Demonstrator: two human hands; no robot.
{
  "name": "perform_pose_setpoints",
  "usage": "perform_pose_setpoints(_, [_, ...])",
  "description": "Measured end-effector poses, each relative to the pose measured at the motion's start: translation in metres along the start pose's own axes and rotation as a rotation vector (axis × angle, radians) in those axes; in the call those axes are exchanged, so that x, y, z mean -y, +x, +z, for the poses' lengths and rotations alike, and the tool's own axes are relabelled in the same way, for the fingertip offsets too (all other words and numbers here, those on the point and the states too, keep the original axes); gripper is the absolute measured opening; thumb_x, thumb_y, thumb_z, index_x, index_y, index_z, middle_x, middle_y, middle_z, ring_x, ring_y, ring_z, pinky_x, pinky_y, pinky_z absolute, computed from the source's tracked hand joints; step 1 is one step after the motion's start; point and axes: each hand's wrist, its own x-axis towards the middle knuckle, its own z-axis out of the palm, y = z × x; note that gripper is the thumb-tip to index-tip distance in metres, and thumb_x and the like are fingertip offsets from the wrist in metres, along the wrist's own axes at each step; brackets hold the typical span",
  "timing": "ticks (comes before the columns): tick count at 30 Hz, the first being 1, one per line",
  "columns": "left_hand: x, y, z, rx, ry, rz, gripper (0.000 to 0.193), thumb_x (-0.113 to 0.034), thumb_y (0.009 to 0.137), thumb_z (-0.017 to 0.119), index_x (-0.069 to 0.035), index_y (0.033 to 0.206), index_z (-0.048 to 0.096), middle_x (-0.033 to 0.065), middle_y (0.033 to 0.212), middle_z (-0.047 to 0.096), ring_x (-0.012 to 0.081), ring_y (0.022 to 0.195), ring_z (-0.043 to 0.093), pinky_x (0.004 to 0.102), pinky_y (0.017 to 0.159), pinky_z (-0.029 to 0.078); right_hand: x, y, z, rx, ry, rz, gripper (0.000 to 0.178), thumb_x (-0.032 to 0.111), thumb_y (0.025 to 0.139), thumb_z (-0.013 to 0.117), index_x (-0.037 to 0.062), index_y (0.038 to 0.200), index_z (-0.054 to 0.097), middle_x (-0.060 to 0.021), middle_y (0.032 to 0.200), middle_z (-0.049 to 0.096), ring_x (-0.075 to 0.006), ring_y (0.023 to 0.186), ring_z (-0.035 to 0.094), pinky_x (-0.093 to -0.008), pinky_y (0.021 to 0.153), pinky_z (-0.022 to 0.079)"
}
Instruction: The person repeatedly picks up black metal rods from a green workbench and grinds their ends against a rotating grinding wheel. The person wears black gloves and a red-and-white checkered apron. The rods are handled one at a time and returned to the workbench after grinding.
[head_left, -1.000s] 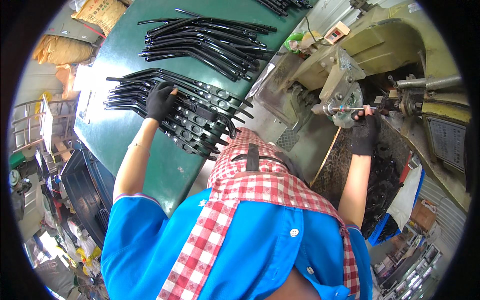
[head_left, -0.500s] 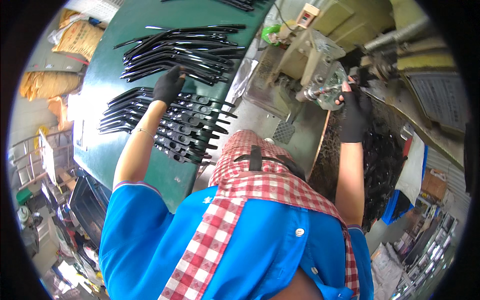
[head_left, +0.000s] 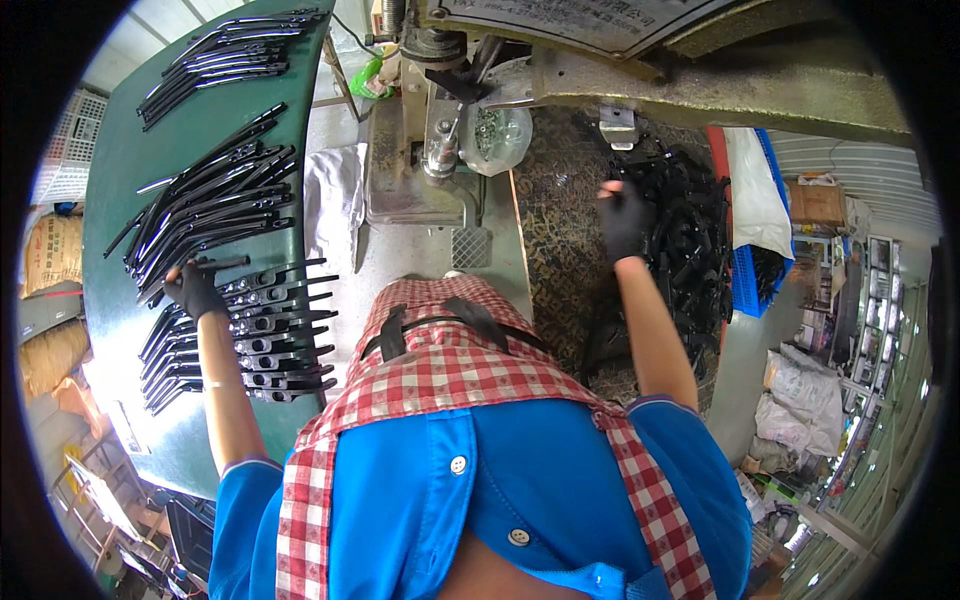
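Observation:
My left hand (head_left: 196, 292), in a black fingerless glove, is closed around a black bent rod (head_left: 226, 263) at the near side of a bundle of similar glossy rods (head_left: 215, 205) on the green table. Just below it lies a row of black rods with flat, holed, pronged end pieces (head_left: 280, 345). My right hand (head_left: 622, 222), gloved the same way, is curled above the patterned board, at the left edge of a heap of black parts (head_left: 685, 235). Its fingertips show only partly, and whatever it may hold is hidden.
A machine (head_left: 440, 130) with a foot pedal (head_left: 471, 247) stands ahead, beside a clear bag of small metal pieces (head_left: 497, 140). Its heavy arm (head_left: 720, 100) spans the upper right. Another rod bundle (head_left: 230, 55) lies on the green table (head_left: 125, 200). A blue crate (head_left: 748, 280) stands right.
My right hand has left the machine and come over beside the heap of black parts. My left hand has moved onto a rod at the bundle's near side. The view has turned right.

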Motion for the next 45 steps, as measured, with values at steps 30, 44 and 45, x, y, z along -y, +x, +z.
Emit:
perform_pose_setpoints(30, [-0.168, -0.165, 0.052, 1.148, 0.668, 0.437, 0.03, -0.022, 0.095, 0.053, 0.006, 0.106, 0.057, 0.0087, 0.061, 0.044, 0.0131, 0.059, 0.039, 0.0311, 0.055, 0.037, 0.154, 0.02, -0.025, 0.104, 1.478, 0.503, 0.029, 0.016, 0.093, 0.058, 0.0024, 0.118, 0.055, -0.0096, 0.11, 0.061, -0.0231, 0.098, 0.058, -0.0356, 0.077, 0.048])
perform_pose_setpoints(44, [-0.165, -0.155, 0.037, 1.085, 0.744, 0.428, 0.032, -0.022, 0.095, 0.054, 0.006, 0.11, 0.058, 0.0125, 0.063, 0.051, 0.0136, 0.061, 0.045, 0.031, 0.059, 0.041, 0.184, 0.019, -0.021, 0.196, 1.279, 0.522, 0.024, 0.016, 0.094, 0.056, -0.0017, 0.111, 0.057, -0.0118, 0.102, 0.063, -0.0233, 0.089, 0.061, -0.035, 0.076, 0.051])
perform_pose_setpoints(45, [-0.167, -0.156, 0.035, 1.065, 0.806, 0.404, 0.032, -0.022, 0.095, 0.054, 0.006, 0.111, 0.058, 0.0138, 0.063, 0.052, 0.0147, 0.06, 0.047, 0.0317, 0.06, 0.042, 0.191, 0.018, -0.019, 0.216, 1.219, 0.541, 0.024, 0.015, 0.094, 0.056, -0.0031, 0.109, 0.058, -0.0127, 0.102, 0.063, -0.0246, 0.087, 0.061, -0.0365, 0.075, 0.052])
